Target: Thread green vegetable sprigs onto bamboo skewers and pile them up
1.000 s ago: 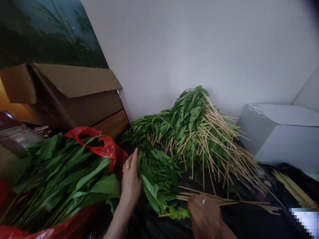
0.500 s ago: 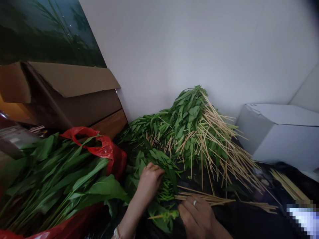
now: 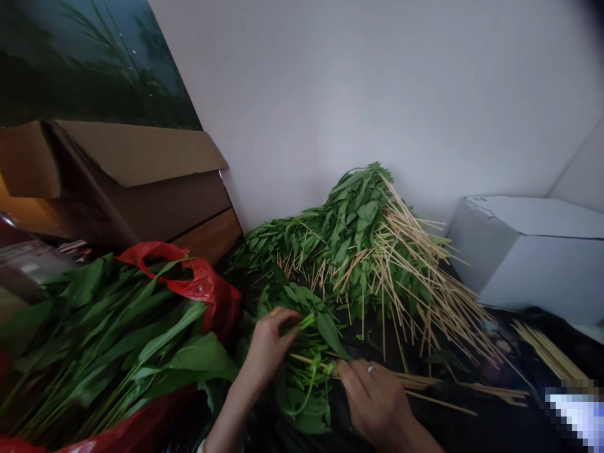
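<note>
Just left of the middle, my left hand [image 3: 270, 340] is closed on a sprig of leafy greens [image 3: 306, 322], its pale stem end pointing right. My right hand [image 3: 372, 393] pinches a thin bamboo skewer [image 3: 302, 358], which lies almost level with its tip toward the left. Bunched green stems [image 3: 317, 368] are threaded on the skewer close to my right fingertips, and one loose stem curls down below. Cut greens [image 3: 292, 302] lie under and behind both hands. More bare skewers [image 3: 415, 380] rest on the black sheet behind my right hand.
At left, a red plastic bag [image 3: 212, 296] is full of long leafy stalks [image 3: 117, 340]. Beyond it stands a cardboard box [image 3: 155, 201]. Against the wall is a heap of skewered greens [image 3: 363, 220]. To the right are a white box [image 3: 538, 258] and a skewer bundle [image 3: 547, 352].
My left hand has lifted a sprig from the greens and turned it toward the skewer. My right hand has raised the skewer slightly, its greens moving up with it.
</note>
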The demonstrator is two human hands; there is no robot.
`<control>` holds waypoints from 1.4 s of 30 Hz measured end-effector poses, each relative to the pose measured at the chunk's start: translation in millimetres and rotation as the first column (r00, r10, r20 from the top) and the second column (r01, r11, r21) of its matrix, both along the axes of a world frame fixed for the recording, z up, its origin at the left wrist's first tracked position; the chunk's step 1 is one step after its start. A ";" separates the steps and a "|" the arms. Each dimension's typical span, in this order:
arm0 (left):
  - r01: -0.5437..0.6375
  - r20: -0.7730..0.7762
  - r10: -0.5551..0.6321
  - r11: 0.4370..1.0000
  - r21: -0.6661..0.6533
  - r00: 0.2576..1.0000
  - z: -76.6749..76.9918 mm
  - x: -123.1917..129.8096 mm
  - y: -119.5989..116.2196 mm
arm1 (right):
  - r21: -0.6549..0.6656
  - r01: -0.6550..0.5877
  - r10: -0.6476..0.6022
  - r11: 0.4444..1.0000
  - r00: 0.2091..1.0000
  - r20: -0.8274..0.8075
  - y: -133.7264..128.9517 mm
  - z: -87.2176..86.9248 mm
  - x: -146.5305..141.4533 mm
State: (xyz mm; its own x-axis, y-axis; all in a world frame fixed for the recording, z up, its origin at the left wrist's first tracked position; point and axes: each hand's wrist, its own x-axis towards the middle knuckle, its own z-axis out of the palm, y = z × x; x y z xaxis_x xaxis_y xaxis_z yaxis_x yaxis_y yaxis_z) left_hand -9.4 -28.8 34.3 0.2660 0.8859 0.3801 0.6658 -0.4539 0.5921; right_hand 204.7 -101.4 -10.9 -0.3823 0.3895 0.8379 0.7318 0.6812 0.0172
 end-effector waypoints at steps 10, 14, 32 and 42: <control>0.034 0.094 -0.030 0.999 -0.038 0.995 3.6 2.5 -9.1 | -0.045 0.135 -0.137 0.990 0.990 -0.028 6.1 -4.4 4.1; 0.047 0.058 -0.041 0.994 -0.101 0.997 4.9 -0.8 -8.6 | -0.064 0.152 -0.154 0.986 0.988 -0.019 6.3 -7.3 4.9; 0.013 0.317 0.057 0.977 -0.214 0.947 7.3 11.3 -14.7 | -0.043 0.181 -0.183 0.983 0.983 -0.037 4.6 -6.7 6.8; 0.014 0.396 0.087 0.970 -0.244 0.914 4.7 13.7 -17.3 | -0.037 0.185 -0.187 0.982 0.981 -0.049 4.9 -5.6 6.4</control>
